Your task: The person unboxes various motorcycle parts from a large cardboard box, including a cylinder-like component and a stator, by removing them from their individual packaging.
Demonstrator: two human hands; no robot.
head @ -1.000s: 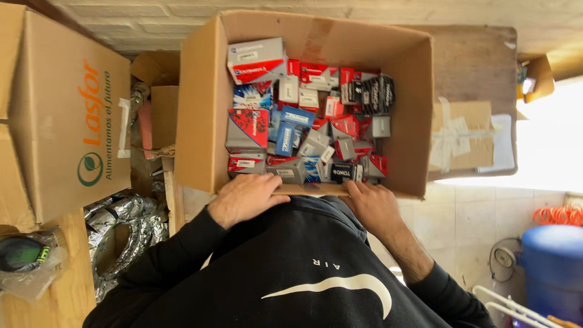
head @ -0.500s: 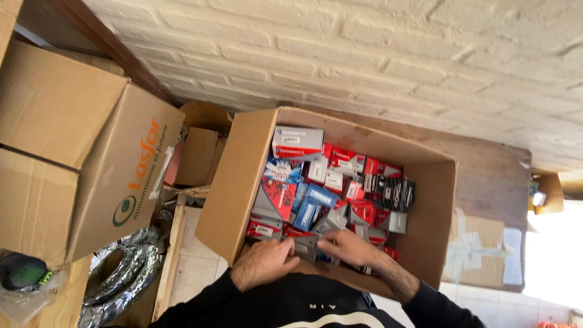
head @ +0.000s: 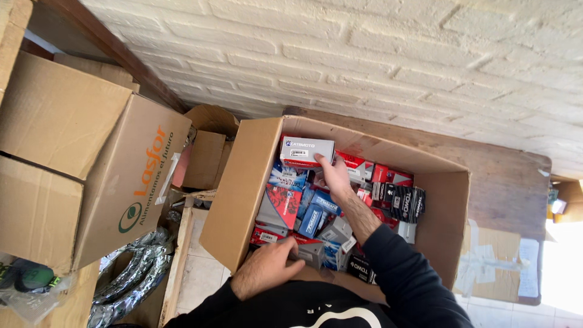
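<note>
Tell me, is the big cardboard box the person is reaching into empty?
No, the cardboard box is packed with small boxes, and the right hand touches a grey-and-red one.

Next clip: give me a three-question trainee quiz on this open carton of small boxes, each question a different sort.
1. True or false: the right hand grips a grey and red box at the far end of the open carton.
2. Where does the left hand rest? A) on the closed carton to the left B) on small boxes at the near end of the open carton C) on the brick wall
3. Fill in: behind the open carton stands a white-painted ____ wall.

Key: 1 true; 2 B; 3 brick.
</note>
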